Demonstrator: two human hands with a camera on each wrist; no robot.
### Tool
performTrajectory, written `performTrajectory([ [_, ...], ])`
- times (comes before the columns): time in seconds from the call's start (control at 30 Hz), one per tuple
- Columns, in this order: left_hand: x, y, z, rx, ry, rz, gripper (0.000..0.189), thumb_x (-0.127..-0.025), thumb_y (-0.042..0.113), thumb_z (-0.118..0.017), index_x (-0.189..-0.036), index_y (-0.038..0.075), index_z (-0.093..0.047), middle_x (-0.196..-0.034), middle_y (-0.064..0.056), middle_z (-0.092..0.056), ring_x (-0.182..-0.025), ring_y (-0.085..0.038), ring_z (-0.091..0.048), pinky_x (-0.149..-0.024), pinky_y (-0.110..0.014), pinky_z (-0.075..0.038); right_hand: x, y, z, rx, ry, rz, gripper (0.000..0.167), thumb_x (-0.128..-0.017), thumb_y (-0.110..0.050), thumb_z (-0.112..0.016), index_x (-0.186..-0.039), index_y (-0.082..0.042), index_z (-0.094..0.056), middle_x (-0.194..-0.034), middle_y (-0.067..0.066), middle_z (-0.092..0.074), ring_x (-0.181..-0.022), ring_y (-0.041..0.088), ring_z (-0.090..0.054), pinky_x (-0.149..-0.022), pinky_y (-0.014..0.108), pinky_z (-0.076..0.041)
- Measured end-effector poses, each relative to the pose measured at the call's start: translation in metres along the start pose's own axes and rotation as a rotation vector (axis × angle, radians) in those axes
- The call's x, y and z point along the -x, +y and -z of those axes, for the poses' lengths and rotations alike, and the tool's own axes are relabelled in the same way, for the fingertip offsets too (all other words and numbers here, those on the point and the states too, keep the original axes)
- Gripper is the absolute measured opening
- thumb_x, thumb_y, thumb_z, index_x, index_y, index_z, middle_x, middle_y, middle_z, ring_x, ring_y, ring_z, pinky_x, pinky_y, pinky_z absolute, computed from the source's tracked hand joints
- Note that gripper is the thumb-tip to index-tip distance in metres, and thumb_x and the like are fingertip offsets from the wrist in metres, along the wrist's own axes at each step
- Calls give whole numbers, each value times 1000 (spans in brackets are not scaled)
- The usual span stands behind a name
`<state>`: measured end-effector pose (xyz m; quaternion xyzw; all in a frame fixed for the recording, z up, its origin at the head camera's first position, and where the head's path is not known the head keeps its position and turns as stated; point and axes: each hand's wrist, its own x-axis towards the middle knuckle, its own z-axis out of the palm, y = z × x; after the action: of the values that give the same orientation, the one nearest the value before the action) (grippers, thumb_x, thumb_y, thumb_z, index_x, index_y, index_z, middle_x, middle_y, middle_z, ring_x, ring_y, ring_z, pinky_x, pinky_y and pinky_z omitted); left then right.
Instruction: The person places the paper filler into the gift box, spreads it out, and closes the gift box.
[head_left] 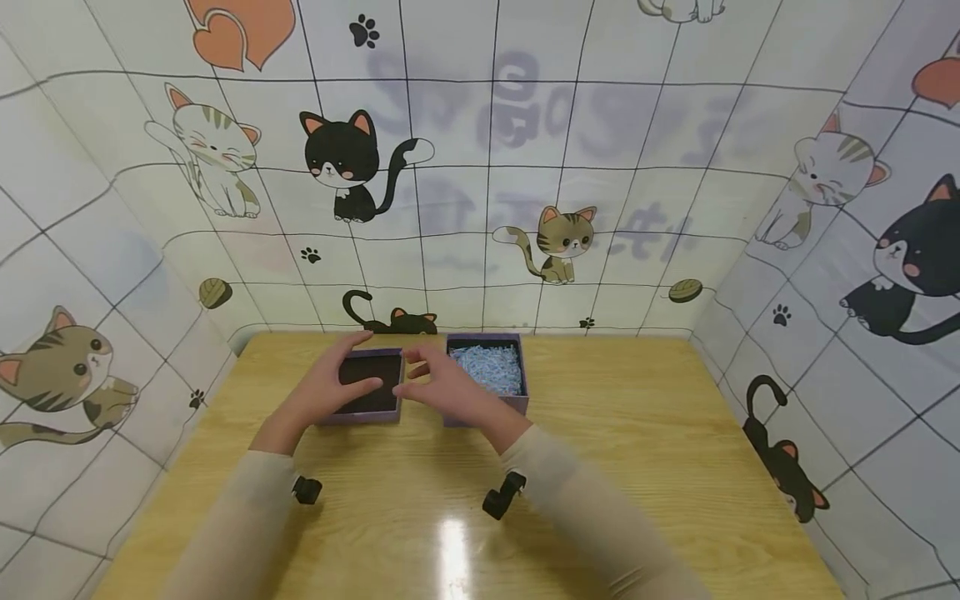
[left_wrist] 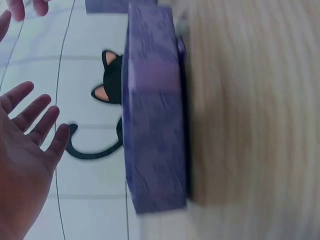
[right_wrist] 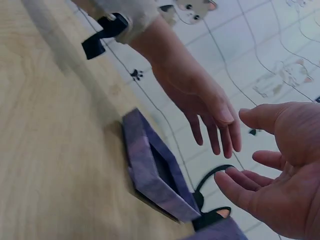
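"Where's the tray (head_left: pixel 367 417)?"

"Left of middle on the table (head_left: pixel 637 433), near the back edge. The box (head_left: pixel 517 404) stands just beside it on the right, with a narrow strip of wood between the 2."

"And the hands?"

"The left hand (head_left: pixel 326 387) hangs over the tray's left edge, the right hand (head_left: pixel 453 393) over its right edge and that strip. All fingers are released, loosely bent, thumbs apart, grasping nothing. The right wrist view shows air between the 2 hands and the tray."

"Does the tray lie flat?"

"Hard to say; its lower edge is blurred from the left wrist."

"How much room?"

"A wide stretch from box to table's right edge, less on the left, plenty in front. Behind, the sheet (head_left: pixel 457 267) rises close. Blue shreds (head_left: pixel 491 367) lie below the box's rim."
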<state>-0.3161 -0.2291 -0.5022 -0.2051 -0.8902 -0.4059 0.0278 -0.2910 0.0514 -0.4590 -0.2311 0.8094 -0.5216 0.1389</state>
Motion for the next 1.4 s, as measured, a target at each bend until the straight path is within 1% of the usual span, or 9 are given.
performTrajectory([
  [0.17,19,-24,12,-4,13,49,94,-99,42,-87,-174,17,-36,-175,-18,-36,-155,-48,-40,-121,-74,-34,-5,4,-37,29,4,-36,75,-104,-31,-82,-166,-10,-46,-168,11,-43,-144,31,-57,-104,39,-59],
  [0.3,29,-40,17,-21,4,73,97,-99,39,-87,-173,6,-33,-176,-23,-33,-160,-50,-32,-123,-74,-30,-11,14,-59,131,49,-62,80,-102,-37,-84,-167,-11,-44,-164,11,-45,-140,26,-57,-104,40,-57],
  [0.47,37,-52,20,17,-16,104,102,-97,32,-90,-173,1,-28,-176,-28,-28,-161,-53,-26,-124,-76,-26,-18,27,-74,245,120,-86,91,-100,-36,-86,-169,-3,-37,-164,19,-44,-146,30,-53,-118,46,-49],
  [0.57,41,-56,22,37,-46,174,114,-95,33,-91,-177,3,-17,-178,-30,-20,-159,-58,-25,-122,-77,-28,-23,37,-80,231,155,-99,97,-98,-32,-89,-170,1,-32,-167,22,-40,-153,34,-47,-124,48,-42],
  [0.7,45,-64,22,75,-98,243,129,-91,34,-95,-178,5,-5,-180,-31,-12,-156,-62,-29,-120,-76,-34,-30,50,-86,163,189,-130,106,-94,-30,-93,-173,-2,-29,-170,22,-38,-154,34,-46,-125,48,-42],
  [0.9,46,-75,23,111,-137,231,131,-90,31,-96,-178,5,-3,-178,-35,-11,-154,-62,-34,-119,-74,-36,-36,60,-90,54,234,-120,107,-89,-24,-98,-172,-5,-33,-163,19,-44,-145,32,-53,-120,48,-47],
  [1.07,47,-81,24,124,-180,225,136,-88,27,-98,-179,8,1,-174,-38,-20,-153,-61,-37,-121,-74,-33,-42,66,-90,23,245,-130,116,-87,-25,-100,-176,-9,-27,-170,18,-39,-143,35,-57,-117,46,-50],
  [1.23,45,-84,22,173,-229,218,139,-86,24,-99,-179,13,3,-173,-34,-27,-153,-57,-39,-123,-71,-29,-47,70,-90,40,264,-95,118,-83,-23,-102,-175,-9,-30,-169,17,-44,-147,33,-53,-122,48,-45],
  [1.4,43,-86,20,188,-227,207,135,-86,20,-98,-180,13,-1,-170,-33,-32,-149,-55,-45,-121,-66,-32,-50,74,-91,98,266,-72,117,-82,-24,-103,-174,-8,-33,-166,16,-51,-153,36,-46,-125,51,-41],
])
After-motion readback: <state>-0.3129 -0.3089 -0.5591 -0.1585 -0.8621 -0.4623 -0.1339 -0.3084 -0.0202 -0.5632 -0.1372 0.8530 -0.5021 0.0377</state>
